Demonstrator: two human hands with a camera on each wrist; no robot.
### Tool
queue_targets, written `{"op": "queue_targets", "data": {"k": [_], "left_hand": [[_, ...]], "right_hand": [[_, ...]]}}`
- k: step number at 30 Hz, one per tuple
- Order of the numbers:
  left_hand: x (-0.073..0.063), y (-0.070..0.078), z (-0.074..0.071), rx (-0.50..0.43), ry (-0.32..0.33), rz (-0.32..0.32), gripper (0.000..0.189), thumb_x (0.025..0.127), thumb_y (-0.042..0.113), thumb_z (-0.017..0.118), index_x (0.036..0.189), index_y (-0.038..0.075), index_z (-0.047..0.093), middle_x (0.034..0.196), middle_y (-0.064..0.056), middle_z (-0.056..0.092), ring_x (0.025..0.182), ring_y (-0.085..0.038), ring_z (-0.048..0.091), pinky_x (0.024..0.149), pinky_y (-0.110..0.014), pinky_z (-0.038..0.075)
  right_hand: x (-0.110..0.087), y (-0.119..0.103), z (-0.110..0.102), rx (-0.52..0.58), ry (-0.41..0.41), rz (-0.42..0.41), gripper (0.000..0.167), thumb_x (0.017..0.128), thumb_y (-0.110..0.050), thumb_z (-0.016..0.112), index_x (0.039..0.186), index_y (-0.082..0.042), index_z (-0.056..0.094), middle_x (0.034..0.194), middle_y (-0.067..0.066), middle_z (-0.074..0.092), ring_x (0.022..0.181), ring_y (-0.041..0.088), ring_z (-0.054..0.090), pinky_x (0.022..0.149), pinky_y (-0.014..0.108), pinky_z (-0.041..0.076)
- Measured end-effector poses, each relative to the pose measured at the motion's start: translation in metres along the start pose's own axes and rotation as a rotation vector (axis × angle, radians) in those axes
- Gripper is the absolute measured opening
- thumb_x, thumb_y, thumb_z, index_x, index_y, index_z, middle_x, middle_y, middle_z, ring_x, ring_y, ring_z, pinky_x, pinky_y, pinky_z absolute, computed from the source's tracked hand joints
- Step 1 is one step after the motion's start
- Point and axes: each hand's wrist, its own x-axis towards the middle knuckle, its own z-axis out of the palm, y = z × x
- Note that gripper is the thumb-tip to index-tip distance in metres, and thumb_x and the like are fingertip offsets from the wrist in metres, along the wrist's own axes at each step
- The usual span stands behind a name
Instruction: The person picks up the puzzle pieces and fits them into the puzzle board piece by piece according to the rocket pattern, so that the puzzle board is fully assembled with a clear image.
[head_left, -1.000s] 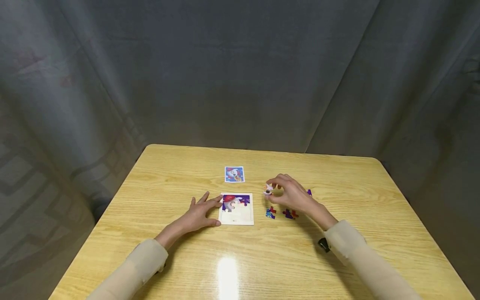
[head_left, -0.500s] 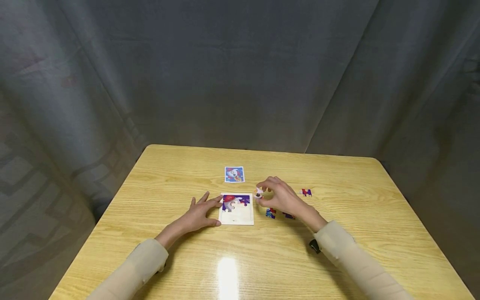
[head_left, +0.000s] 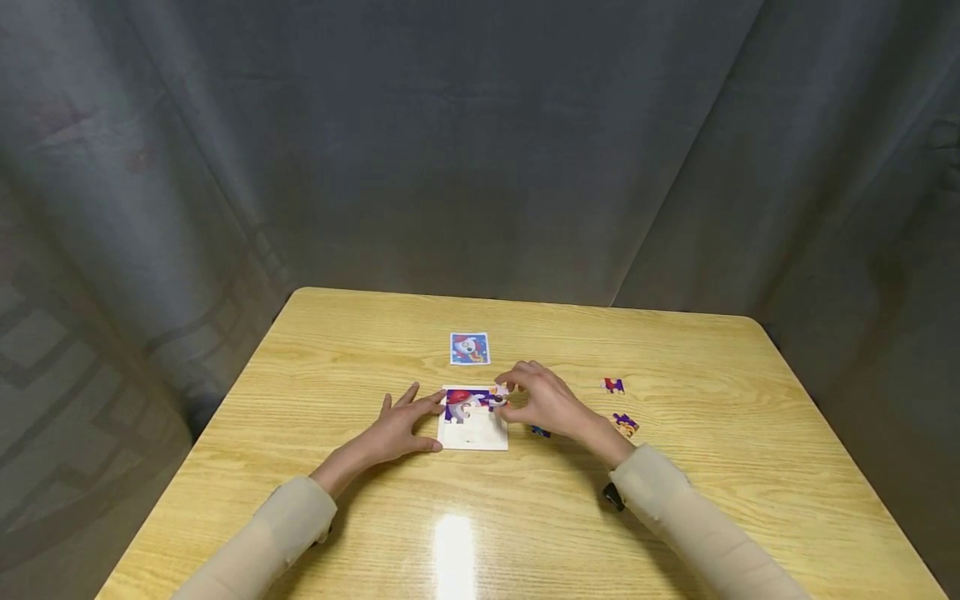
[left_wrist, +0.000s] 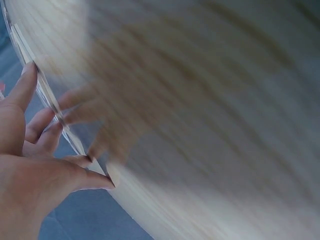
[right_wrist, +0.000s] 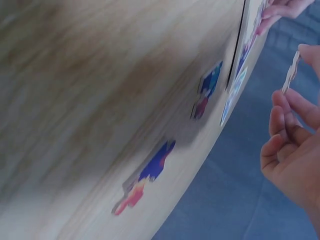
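A white-framed jigsaw tray (head_left: 468, 439) lies mid-table, its upper part covered by joined pieces in purple, red and white. Beside its left edge my left hand (head_left: 393, 432) has spread fingers, with fingertips and thumb touching the frame. My right hand (head_left: 546, 404) pinches a white and orange puzzle piece with a dark spot (head_left: 498, 397) between thumb and fingers, over the tray's upper right side. In the right wrist view that puzzle piece (right_wrist: 291, 73) shows edge-on, apart from the table. The right hand hides part of the table with loose pieces.
A small picture card (head_left: 469, 348) lies behind the tray. On the right are a red and purple piece (head_left: 612, 385) and an orange and purple piece (head_left: 626, 425). A blue piece (head_left: 540, 431) sits partly under the right hand. A grey curtain (head_left: 465, 167) hangs beyond the table.
My right hand has moved left with the pinched puzzle piece, from above the loose pieces to over the tray's right side. More of the loose pieces at right now shows. The left hand stays put.
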Motion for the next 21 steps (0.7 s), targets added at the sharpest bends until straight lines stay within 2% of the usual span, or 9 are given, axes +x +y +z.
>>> {"op": "queue_targets", "data": {"k": [7,10,21], "left_hand": [[0.002,-0.001,0.001,0.029,-0.038,-0.056,0.055,0.080,0.029,0.078,0.127,0.007,0.061,0.151,-0.009,0.039,0.141,-0.048,0.014,0.101,-0.077,-0.002],[0.001,-0.001,0.001,0.029,-0.039,-0.057,0.054,0.080,0.028,0.078,0.127,0.007,0.061,0.151,-0.009,0.039,0.141,-0.048,0.015,0.101,-0.078,-0.001],[0.001,-0.001,0.000,0.029,-0.046,-0.052,0.054,0.080,0.029,0.077,0.127,0.008,0.060,0.152,-0.008,0.038,0.142,-0.047,0.014,0.101,-0.078,-0.001]], "right_hand": [[0.004,-0.007,0.009,-0.018,-0.028,0.020,0.045,0.076,-0.033,0.079,0.113,-0.009,0.068,0.092,-0.001,0.064,0.086,0.015,0.056,0.074,0.032,0.046],[0.005,-0.008,0.013,-0.022,-0.044,0.028,0.046,0.076,-0.033,0.080,0.113,-0.009,0.069,0.095,-0.001,0.064,0.087,0.014,0.055,0.076,0.032,0.046],[0.007,-0.008,0.023,-0.036,-0.069,-0.006,0.044,0.077,-0.035,0.078,0.111,-0.008,0.070,0.094,0.000,0.065,0.079,0.011,0.049,0.068,0.027,0.042]]}}
